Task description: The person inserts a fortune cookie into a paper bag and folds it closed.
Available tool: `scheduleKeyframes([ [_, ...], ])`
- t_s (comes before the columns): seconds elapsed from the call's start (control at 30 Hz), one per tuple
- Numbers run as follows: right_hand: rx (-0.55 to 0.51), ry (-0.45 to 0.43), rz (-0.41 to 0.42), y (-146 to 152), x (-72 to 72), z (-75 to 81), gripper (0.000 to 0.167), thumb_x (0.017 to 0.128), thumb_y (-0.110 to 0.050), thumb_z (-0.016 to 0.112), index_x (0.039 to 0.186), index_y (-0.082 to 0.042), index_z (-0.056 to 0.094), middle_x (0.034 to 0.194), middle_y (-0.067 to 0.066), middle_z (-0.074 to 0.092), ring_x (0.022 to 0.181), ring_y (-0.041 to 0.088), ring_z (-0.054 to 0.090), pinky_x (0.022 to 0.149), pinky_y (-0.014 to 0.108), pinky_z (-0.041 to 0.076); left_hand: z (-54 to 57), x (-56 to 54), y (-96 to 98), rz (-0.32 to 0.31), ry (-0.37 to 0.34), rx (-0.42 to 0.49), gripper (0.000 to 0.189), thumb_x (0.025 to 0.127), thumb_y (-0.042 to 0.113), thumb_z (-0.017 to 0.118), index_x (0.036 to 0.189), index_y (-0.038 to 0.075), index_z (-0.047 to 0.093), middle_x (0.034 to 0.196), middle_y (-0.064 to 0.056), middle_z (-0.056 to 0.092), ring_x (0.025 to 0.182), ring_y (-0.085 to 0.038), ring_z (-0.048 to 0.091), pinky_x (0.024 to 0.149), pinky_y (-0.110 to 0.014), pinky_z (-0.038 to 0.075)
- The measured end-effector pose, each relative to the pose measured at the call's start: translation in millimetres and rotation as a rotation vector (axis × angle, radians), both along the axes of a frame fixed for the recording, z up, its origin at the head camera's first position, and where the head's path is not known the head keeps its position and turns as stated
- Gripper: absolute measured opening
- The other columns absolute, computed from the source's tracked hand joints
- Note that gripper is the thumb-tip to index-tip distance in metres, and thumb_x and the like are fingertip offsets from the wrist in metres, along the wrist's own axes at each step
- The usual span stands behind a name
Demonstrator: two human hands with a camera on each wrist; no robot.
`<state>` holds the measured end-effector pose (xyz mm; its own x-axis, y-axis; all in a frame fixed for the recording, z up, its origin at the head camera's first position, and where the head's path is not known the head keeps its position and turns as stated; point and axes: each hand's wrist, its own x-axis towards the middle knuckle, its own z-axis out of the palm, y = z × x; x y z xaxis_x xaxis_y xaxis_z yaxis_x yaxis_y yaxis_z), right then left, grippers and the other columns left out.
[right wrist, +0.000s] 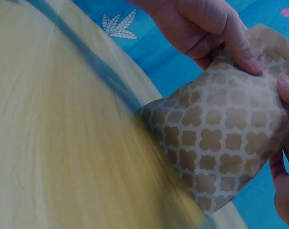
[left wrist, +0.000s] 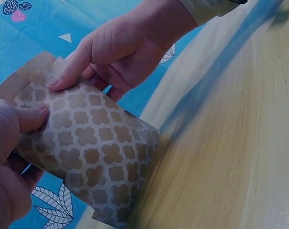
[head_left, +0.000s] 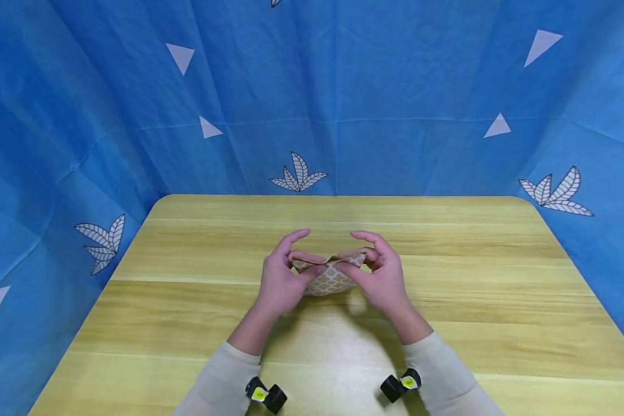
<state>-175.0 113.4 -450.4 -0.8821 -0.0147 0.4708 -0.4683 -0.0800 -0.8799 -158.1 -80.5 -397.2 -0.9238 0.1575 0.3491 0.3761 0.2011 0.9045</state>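
A small brown paper bag [head_left: 329, 283] with a white lattice pattern is held up over the middle of the table. My left hand [head_left: 282, 284] pinches its upper edge on the left, thumb on the near face. On the right, my right hand [head_left: 386, 283] pinches the same edge the same way. Both index fingers stand raised off the paper. In the left wrist view the bag [left wrist: 94, 148] shows a plain flap at its top. Its lower edge is close to the tabletop in the right wrist view; I cannot tell whether it touches. The bag's inside is hidden.
The wooden table [head_left: 187, 323] has light grain and rounded far corners. A blue curtain [head_left: 395, 75] with white triangles and leaf prints hangs behind it and along both sides. Small black devices [head_left: 267, 395] are strapped over both sleeves at the wrists.
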Motion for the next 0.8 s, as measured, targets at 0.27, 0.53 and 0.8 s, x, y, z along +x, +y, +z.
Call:
scheduleKeyframes([
  [0.27, 0.035, -0.015, -0.030, 2, 0.2, -1.3, 0.055, 0.074, 0.018, 0.078, 0.124, 0.006, 0.059, 0.079, 0.010, 0.072, 0.059, 0.011, 0.055, 0.051, 0.020, 0.043, 2.5, 1.1, 1.2, 0.026, -0.027, -0.009, 0.064, 0.080, -0.009, 0.078, 0.138, 0.000, 0.052, 0.089, -0.009, 0.074, 0.089, -0.024, 0.066, 0.068, -0.027, 0.045],
  [0.53, 0.039, -0.012, -0.047, 3, -0.2, 1.0, 0.052, 0.074, 0.017, 0.079, 0.121, 0.003, 0.062, 0.082, 0.011, 0.073, 0.065, 0.013, 0.061, 0.056, 0.023, 0.045, -12.1, -6.9, -1.3, 0.012, -0.026, -0.002, 0.063, 0.082, -0.008, 0.077, 0.139, -0.001, 0.051, 0.093, -0.010, 0.075, 0.065, -0.017, 0.061, 0.053, -0.023, 0.036],
  [0.8, 0.026, -0.004, 0.005, 11, 1.4, -1.7, 0.053, 0.076, 0.015, 0.077, 0.125, 0.001, 0.062, 0.067, 0.009, 0.064, 0.055, 0.009, 0.050, 0.056, 0.022, 0.044, -29.6, -17.3, -8.1, 0.013, -0.071, 0.016, 0.068, 0.081, 0.004, 0.082, 0.142, 0.012, 0.052, 0.094, 0.000, 0.075, 0.054, -0.018, 0.062, 0.047, -0.022, 0.035],
])
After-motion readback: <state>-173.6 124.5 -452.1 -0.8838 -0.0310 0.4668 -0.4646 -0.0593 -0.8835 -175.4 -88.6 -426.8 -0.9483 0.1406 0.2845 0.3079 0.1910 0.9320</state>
